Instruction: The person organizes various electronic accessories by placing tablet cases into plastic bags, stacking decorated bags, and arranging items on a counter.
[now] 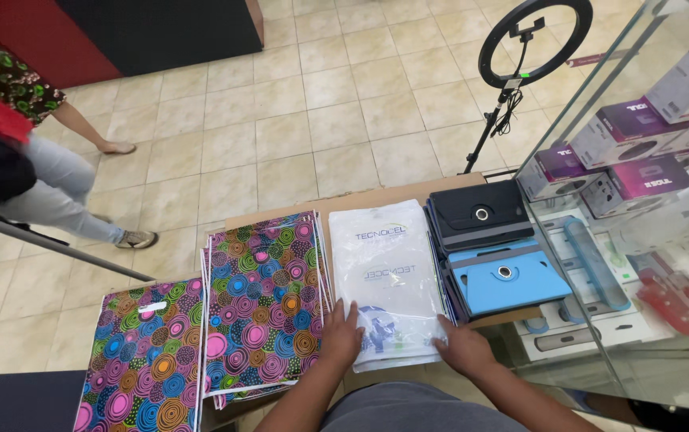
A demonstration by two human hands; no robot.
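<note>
My left hand [341, 334] and right hand [463, 349] rest flat, fingers spread, on the stack of white plastic bags [388, 276] on the brown counter [376, 197]. Left of my fingers lie colourful circle-patterned bags [266, 300]; right, a blue tablet case [504, 276]; beyond, beige floor tiles [336, 104].

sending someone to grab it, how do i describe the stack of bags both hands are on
On the cardboard-topped counter beside the glass showcase, it is the white plastic bag stack under the left hand and right hand. Its neighbours are colourful circle-patterned bags and a blue tablet case.

Glossy white plastic bags [388, 280] (crinkled) lie on matt brown cardboard [376, 194].
</note>
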